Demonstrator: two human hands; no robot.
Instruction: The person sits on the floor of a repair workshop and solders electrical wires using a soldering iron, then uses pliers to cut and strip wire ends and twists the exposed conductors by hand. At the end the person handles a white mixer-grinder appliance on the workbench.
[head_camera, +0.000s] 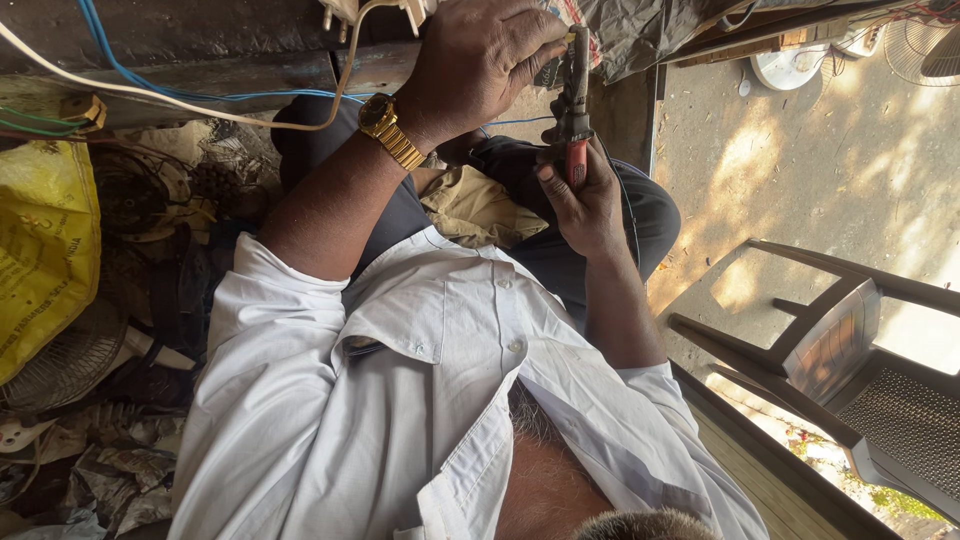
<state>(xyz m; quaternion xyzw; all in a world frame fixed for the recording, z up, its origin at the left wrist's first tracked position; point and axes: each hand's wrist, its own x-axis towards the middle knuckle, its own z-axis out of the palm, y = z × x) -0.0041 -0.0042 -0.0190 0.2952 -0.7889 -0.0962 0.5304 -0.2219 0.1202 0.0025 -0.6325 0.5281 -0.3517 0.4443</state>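
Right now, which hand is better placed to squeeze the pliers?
Right hand: it already wraps the red handles of the pliers, while the left hand is curled up at their metal head.

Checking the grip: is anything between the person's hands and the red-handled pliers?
Nothing visible. The right hand grips the red-handled pliers by the handles, and the left hand closes around their head; whatever it pinches there is hidden by its fingers.

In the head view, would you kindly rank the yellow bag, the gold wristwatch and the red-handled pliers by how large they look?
1. Yellow bag, clearly largest.
2. Red-handled pliers, partly hidden by both hands.
3. Gold wristwatch, smallest, though only part of its band shows.
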